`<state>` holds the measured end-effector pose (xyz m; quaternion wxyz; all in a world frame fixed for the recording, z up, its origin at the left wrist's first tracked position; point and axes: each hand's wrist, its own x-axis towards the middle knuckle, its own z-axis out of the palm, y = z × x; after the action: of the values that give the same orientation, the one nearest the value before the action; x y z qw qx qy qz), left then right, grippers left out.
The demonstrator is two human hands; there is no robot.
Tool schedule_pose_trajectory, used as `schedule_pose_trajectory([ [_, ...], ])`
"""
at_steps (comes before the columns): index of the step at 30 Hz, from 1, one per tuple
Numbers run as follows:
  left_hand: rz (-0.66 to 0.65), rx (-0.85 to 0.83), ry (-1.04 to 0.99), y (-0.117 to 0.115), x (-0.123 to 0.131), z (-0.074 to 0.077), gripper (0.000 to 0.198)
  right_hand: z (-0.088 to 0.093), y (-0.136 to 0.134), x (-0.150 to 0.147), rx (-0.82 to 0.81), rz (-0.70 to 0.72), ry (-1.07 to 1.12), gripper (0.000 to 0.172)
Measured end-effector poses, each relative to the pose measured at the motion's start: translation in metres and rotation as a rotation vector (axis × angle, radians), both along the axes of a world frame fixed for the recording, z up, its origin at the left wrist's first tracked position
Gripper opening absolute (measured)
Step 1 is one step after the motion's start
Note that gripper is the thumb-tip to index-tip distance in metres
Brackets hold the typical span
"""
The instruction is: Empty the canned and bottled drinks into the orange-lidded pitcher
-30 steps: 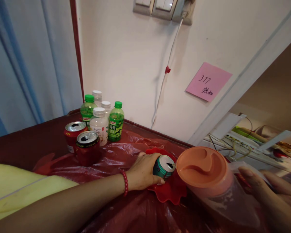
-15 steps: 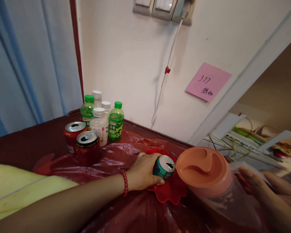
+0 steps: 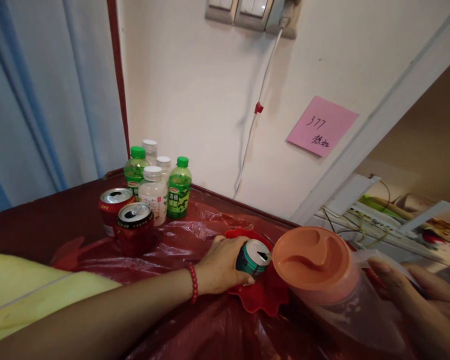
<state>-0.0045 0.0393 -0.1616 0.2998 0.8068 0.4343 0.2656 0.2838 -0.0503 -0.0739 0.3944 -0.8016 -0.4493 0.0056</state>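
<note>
My left hand (image 3: 223,265), with a red bead bracelet at the wrist, is wrapped round a green drink can (image 3: 253,259) with an opened top. The can stands over a red wavy-edged dish (image 3: 266,297). My right hand (image 3: 420,295) grips the handle of a translucent pitcher (image 3: 330,297) with an orange lid (image 3: 311,257). The pitcher tilts toward the can, and its lid edge is close to the can's opening. Whether liquid is flowing between them I cannot tell for certain.
Two red cans (image 3: 135,230) stand on the left, before several bottles with green or white caps (image 3: 179,190). Red plastic film (image 3: 202,220) covers part of the dark red table. A yellow cloth or pad (image 3: 41,295) lies at lower left. A white cable (image 3: 251,130) hangs down the wall behind.
</note>
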Motion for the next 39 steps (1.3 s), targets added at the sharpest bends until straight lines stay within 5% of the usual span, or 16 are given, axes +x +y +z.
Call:
schedule_pose_trajectory([
  [39, 0.0, -0.007, 0.003, 0.0, 0.0, 0.001, 0.07, 0.0, 0.004, 0.012, -0.062, -0.027, -0.003, 0.064],
])
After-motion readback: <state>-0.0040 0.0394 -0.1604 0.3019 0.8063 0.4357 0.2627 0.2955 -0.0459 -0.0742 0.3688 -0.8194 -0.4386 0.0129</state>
